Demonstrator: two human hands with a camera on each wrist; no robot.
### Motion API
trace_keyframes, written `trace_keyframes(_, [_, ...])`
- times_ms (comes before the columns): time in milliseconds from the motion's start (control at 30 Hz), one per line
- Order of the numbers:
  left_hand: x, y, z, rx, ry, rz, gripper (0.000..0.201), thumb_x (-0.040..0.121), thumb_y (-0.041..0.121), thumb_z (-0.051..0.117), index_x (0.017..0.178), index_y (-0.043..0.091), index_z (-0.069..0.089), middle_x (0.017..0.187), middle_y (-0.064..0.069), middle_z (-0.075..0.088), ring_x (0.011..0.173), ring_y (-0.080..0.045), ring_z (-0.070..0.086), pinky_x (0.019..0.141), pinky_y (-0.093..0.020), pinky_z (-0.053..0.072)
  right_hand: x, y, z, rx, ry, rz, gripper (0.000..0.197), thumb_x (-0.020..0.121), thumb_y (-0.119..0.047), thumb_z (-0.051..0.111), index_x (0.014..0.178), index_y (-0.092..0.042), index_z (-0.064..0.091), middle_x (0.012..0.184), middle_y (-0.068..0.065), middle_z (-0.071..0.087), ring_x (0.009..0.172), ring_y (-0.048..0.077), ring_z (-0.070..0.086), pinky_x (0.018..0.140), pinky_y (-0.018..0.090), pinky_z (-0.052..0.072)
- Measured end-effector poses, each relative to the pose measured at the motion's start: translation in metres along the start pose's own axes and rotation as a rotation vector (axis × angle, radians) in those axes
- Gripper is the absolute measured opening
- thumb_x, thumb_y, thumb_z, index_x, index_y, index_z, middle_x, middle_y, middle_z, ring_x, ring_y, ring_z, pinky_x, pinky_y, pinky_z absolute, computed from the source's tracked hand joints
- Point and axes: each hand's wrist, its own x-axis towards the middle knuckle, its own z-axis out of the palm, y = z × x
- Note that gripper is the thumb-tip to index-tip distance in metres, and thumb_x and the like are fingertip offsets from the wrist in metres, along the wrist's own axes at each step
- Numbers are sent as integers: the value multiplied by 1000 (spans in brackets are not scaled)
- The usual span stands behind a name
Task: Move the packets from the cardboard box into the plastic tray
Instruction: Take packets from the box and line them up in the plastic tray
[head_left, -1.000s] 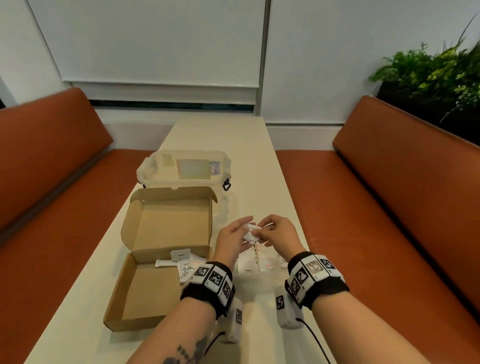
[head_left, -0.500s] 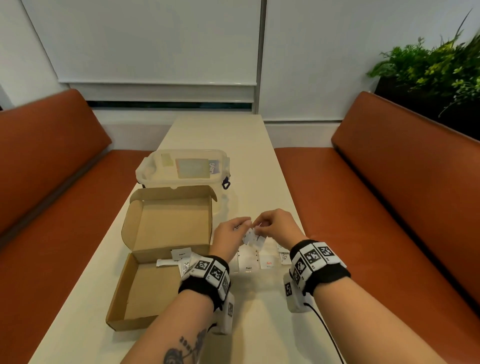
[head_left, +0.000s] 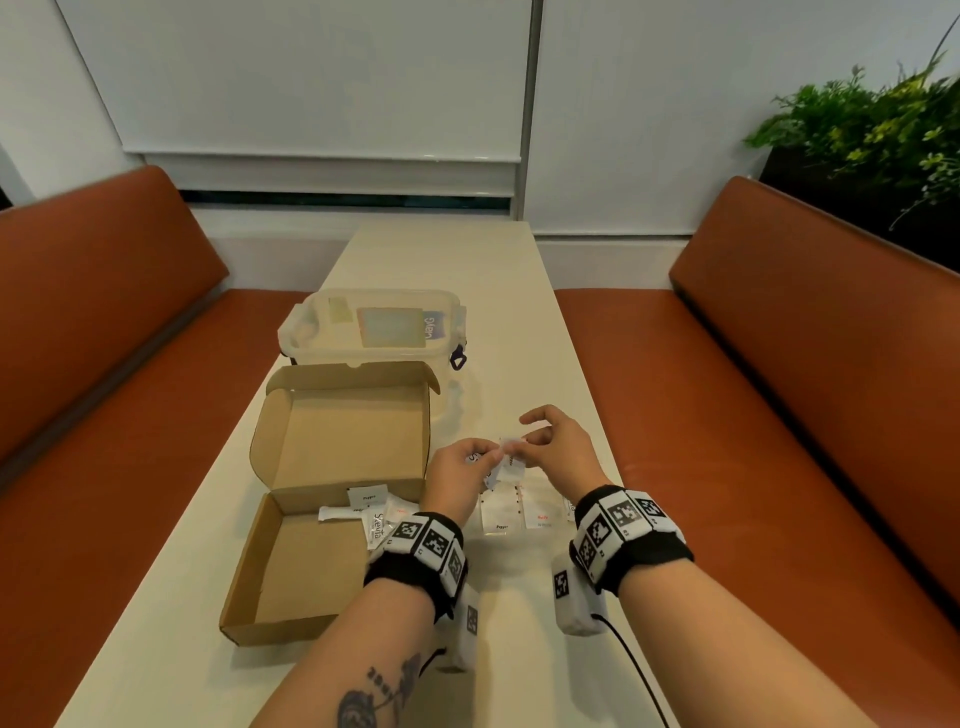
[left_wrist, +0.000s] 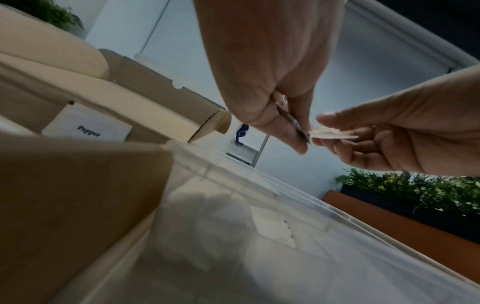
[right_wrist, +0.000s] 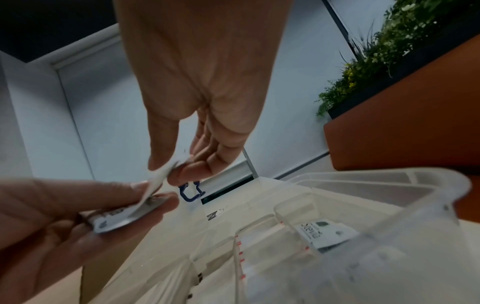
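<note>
- Left hand (head_left: 460, 475) at frame centre of the head view, thumb and fingers pinched on a small stack of white paper packets (head_left: 501, 467).
- Right hand (head_left: 558, 447) just right of it, thumb and forefinger nipping the top edge of one packet in that stack; other fingers loosely curled and lifted.
- Both hands hover above the clear compartmented plastic tray (right_wrist: 428, 185), which lies right of the box; flat white sachets (head_left: 519, 512) already lie in it below the hands.
- Open brown cardboard box (head_left: 311, 566), lower left of centre, lid standing up; a few white packets (head_left: 371, 512) remain at its far right corner, one reads "Pepper".
- Translucent lidded plastic container (head_left: 374, 325) with a blue clip stands beyond the box lid.
- Long cream table (head_left: 519, 312) runs between two orange-brown benches (head_left: 779, 389); green plants (head_left: 857, 130) upper right.
- Left wrist band hides part of the box's right wall.
</note>
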Motion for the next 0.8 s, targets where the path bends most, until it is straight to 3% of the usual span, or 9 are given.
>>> trace_keyframes(67, [2, 0, 0, -23, 54, -6, 15, 86, 19, 67, 73, 25, 66, 75, 6, 64, 71, -11, 57, 70, -30, 52, -2, 2, 3, 42, 11, 51, 37, 76, -23, 78, 103, -13, 55, 78, 9, 65, 70, 20, 65, 73, 31, 57])
trace_keyframes(200, [2, 1, 1, -49, 83, -7, 20, 87, 15, 66, 70, 27, 65, 75, 7, 62, 72, -13, 58, 67, -27, 54, -3, 4, 5, 100, 9, 78, 17, 79, -6, 73, 90, -6, 60, 69, 7, 65, 60, 18, 61, 64, 25, 56])
trace_keyframes(333, [-1, -7, -3, -68, 137, 24, 11, 89, 16, 62, 88, 25, 69, 88, 7, 66, 86, -15, 60, 83, -34, 52, 2, 5, -1, -117, 41, 0, 2, 82, -7, 69, 84, -9, 69, 72, 3, 65, 64, 11, 57, 63, 16, 47])
trace_keyframes(400, [-3, -13, -8, -51, 180, 33, 17, 92, 13, 56, 102, 21, 69, 100, 0, 68, 93, -19, 60, 86, -29, 49, 4, 6, -2, -359, -80, -4, 9, 84, -7, 64, 80, -11, 71, 73, 0, 65, 67, 11, 57, 65, 14, 45])
trace_keyframes(467, [-5, -18, -11, -24, 210, 21, 23, 93, 10, 53, 109, 18, 68, 107, -9, 68, 101, -27, 60, 83, -24, 45, 3, 10, 4, -544, -229, 24, 15, 86, -5, 60, 91, -8, 74, 86, 5, 70, 81, 18, 64, 78, 24, 50])
trace_keyframes(567, [-9, -23, -13, -30, 203, -9, 26, 94, 8, 50, 112, 15, 67, 112, -14, 67, 108, -34, 58, 90, -33, 47, 1, 15, 17, -693, -330, 20, 21, 87, -5, 59, 103, -9, 72, 104, 7, 70, 97, 21, 64, 82, 22, 46])
trace_keyframes(700, [-11, -25, -13, 13, 191, 0, 28, 95, 8, 49, 115, 16, 66, 117, -3, 65, 106, -14, 57, 88, -19, 41, 3, 17, 31, -797, -349, -39, 18, 82, 1, 59, 94, -8, 68, 102, 9, 67, 96, 24, 62, 78, 24, 45])
trace_keyframes(800, [-10, -25, -12, 47, 197, 1, 28, 94, 9, 50, 115, 16, 67, 115, -3, 66, 102, -11, 57, 86, -17, 40, 4, 19, 38, -846, -395, -49, 19, 81, 0, 56, 89, -9, 71, 96, 8, 70, 92, 23, 64, 81, 27, 50])
